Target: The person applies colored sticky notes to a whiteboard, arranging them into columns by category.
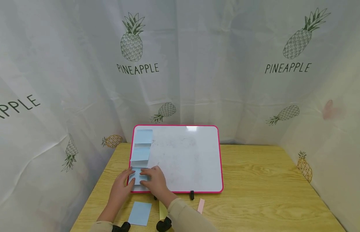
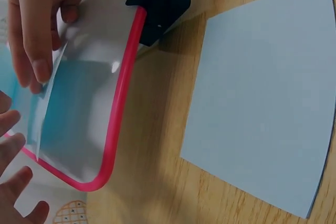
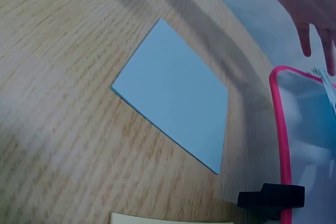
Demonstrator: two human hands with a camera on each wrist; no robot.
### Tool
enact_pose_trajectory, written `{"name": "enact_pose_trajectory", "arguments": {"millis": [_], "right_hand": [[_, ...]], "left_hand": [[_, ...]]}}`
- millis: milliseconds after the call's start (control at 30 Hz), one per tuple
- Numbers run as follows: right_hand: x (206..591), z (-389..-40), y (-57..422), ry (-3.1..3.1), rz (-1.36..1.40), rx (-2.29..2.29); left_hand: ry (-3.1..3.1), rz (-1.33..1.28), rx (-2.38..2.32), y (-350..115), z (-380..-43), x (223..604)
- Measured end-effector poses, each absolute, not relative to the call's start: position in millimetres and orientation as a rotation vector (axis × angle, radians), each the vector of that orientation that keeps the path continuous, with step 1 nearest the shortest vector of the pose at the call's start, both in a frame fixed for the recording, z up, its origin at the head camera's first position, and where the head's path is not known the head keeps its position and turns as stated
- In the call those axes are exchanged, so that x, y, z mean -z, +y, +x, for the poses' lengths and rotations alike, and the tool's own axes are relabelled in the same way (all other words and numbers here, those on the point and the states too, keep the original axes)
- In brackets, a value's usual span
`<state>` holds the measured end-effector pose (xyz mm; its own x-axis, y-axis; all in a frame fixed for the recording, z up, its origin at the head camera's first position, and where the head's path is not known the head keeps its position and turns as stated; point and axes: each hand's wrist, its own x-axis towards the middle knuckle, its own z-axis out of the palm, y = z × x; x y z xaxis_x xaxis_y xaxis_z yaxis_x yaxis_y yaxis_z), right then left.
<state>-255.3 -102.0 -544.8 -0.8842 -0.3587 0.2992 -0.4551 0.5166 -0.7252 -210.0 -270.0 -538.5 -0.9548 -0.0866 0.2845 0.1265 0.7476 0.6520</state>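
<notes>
A light blue sticky note lies against the lower left of a whiteboard with a pink frame. My left hand touches the note's left side, fingers spread. From the other side my right hand rests its fingertips on the right part of the note. In the left wrist view the note's lower edge stands out from the board, and the right-hand fingers lie against its upper face. Two more blue notes, an upper one and a middle one, hang above in a column, lower edges lifted.
A blue sticky pad lies on the wooden table before the board. Beside it, a yellow paper is partly hidden by the right arm. A pink strip lies near a black board foot. Pineapple-print curtains surround the table.
</notes>
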Motion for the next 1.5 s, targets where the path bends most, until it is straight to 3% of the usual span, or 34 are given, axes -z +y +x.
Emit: {"name": "enact_pose_trajectory", "arguments": {"millis": [433,1500], "right_hand": [[544,-263,-104,-2.592,0.814,-0.9],[550,-262,-85,-2.491,0.765,-0.959]], "left_hand": [[-2.646,-0.092,1.012,-266,-216,542],[-2.715,0.064,1.027,-268,-219,546]]}}
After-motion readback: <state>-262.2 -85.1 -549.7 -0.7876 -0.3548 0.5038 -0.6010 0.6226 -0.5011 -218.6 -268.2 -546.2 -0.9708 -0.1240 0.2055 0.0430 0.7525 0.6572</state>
